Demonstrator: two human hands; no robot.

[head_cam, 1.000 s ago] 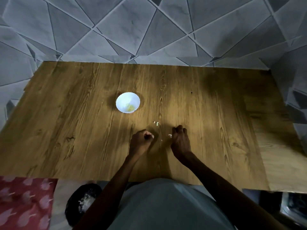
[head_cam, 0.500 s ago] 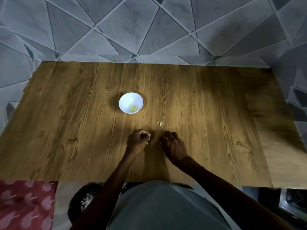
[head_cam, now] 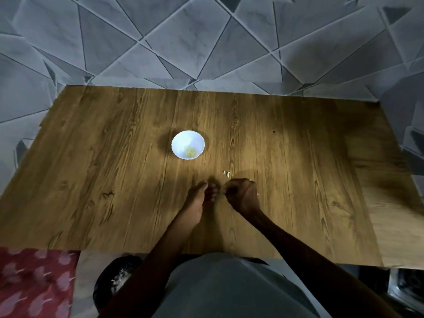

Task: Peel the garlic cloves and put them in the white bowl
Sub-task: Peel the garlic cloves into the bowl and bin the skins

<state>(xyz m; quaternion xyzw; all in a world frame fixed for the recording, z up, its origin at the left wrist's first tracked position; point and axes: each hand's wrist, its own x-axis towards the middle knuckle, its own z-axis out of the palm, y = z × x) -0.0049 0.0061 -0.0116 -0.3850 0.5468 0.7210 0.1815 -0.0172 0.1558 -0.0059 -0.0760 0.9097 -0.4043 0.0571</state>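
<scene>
Left hand (head_cam: 198, 198) and right hand (head_cam: 242, 195) meet at the near middle of the table (head_cam: 114, 180), fingers curled; whether they pinch anything, I cannot tell. The white bowl (head_cam: 181, 140) sits farther off, slightly left, yellowish pieces (head_cam: 191, 152) inside. Pale scraps (head_cam: 227, 173) lie just beyond the right hand.

Grey marbled tiles (head_cam: 206, 42), cut into triangles by dark lines, fill everything beyond the brown wood-grain rectangular tabletop (head_cam: 103, 180). Light pools at its middle, and the edges go dim. Low left, a red cloth with pale pink leaf shapes (head_cam: 34, 283); low right, something shiny and metallic (head_cam: 408, 292).
</scene>
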